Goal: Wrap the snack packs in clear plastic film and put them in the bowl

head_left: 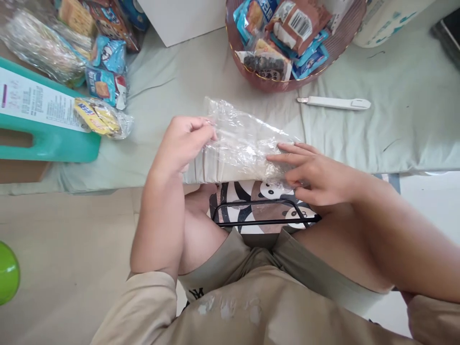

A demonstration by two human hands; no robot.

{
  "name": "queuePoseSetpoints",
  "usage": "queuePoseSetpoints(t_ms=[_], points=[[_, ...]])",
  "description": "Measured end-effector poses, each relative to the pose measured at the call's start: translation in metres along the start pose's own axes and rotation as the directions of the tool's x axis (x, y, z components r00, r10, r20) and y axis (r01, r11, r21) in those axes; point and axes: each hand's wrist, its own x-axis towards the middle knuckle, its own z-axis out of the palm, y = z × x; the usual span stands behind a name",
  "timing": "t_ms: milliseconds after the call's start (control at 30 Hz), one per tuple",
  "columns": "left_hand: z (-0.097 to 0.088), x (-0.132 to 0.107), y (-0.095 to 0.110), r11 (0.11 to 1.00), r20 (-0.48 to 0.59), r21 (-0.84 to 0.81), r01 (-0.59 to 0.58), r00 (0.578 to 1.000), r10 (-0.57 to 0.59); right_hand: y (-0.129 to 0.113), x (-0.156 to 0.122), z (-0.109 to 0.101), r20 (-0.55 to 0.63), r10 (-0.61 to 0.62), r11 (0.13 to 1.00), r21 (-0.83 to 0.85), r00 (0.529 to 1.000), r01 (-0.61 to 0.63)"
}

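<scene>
A crumpled clear plastic bag (240, 139) lies at the near edge of a pale green cloth surface (377, 129). My left hand (183, 143) pinches the bag's left end with closed fingers. Stretched-out fingers of my right hand (309, 170) press flat on the bag's right end. Below the bag, between my legs, sits a panda-print stool (258, 203) with a black wire frame.
A reddish bowl (276, 79) full of snack packets stands at the back. A white clip-like tool (336, 102) lies right of it. At the left are a teal box (50, 143) and loose snack packets (104, 76). A green round object (7, 273) shows at the far left.
</scene>
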Motion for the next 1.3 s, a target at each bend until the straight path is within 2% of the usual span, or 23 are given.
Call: queuePoseSetpoints(t_ms=[100, 233, 400, 567, 700, 767, 867, 933, 1033, 1133, 1200, 1233, 1300], points=[[-0.004, 0.009, -0.009, 0.99, -0.053, -0.104, 0.098, 0.993, -0.104, -0.001, 0.0, -0.001, -0.011, 0.001, 1.0, 0.013, 1.0, -0.001], [-0.004, 0.017, -0.019, 0.984, -0.066, -0.116, 0.133, 0.988, -0.142, -0.005, -0.001, -0.003, -0.029, 0.019, 0.999, -0.03, 0.999, -0.02], [-0.005, 0.022, -0.021, 0.983, -0.07, -0.17, 0.066, 0.994, -0.079, -0.006, -0.004, -0.008, -0.106, 0.032, 0.999, -0.036, 0.994, -0.036], [-0.009, 0.027, -0.019, 0.948, -0.16, -0.316, 0.042, 0.982, -0.097, 0.001, -0.005, -0.009, -0.203, 0.03, 0.993, -0.102, 0.979, -0.052], [-0.012, 0.032, -0.024, 0.959, -0.249, -0.282, 0.029, 0.963, -0.102, 0.007, -0.006, -0.007, -0.245, -0.011, 0.975, -0.216, 0.969, -0.044], [-0.015, 0.035, -0.03, 0.965, -0.26, -0.258, 0.036, 0.96, -0.105, 0.009, -0.008, -0.007, -0.245, 0.007, 0.963, -0.261, 0.969, -0.073], [-0.02, 0.037, -0.041, 0.971, -0.234, -0.238, 0.031, 0.968, -0.088, 0.01, -0.014, -0.008, -0.228, 0.054, 0.948, -0.293, 0.972, -0.121], [-0.024, 0.039, -0.049, 0.971, -0.223, -0.236, 0.028, 0.971, -0.082, 0.009, -0.017, -0.01, -0.24, 0.035, 0.953, -0.283, 0.97, -0.104], [-0.029, 0.039, -0.057, 0.971, -0.182, -0.239, 0.021, 0.981, -0.066, 0.007, -0.015, -0.013, -0.383, 0.005, 0.968, -0.229, 0.924, -0.1], [-0.032, 0.036, -0.059, 0.975, -0.024, -0.223, -0.023, 1.0, 0.018, 0.007, -0.004, -0.016, -0.596, 0.067, 0.98, -0.111, 0.8, -0.165], [-0.033, 0.033, -0.058, 0.977, 0.109, -0.206, -0.055, 0.991, 0.079, 0.008, 0.007, -0.017, -0.672, 0.114, 0.984, -0.026, 0.732, -0.178], [-0.032, 0.031, -0.057, 0.977, 0.165, -0.2, -0.069, 0.981, 0.103, 0.01, 0.013, -0.017, -0.675, 0.14, 0.984, 0.013, 0.724, -0.178], [-0.028, 0.028, -0.053, 0.976, 0.232, -0.196, -0.092, 0.963, 0.138, 0.01, 0.026, -0.016, -0.61, 0.206, 0.978, 0.115, 0.766, -0.171]])
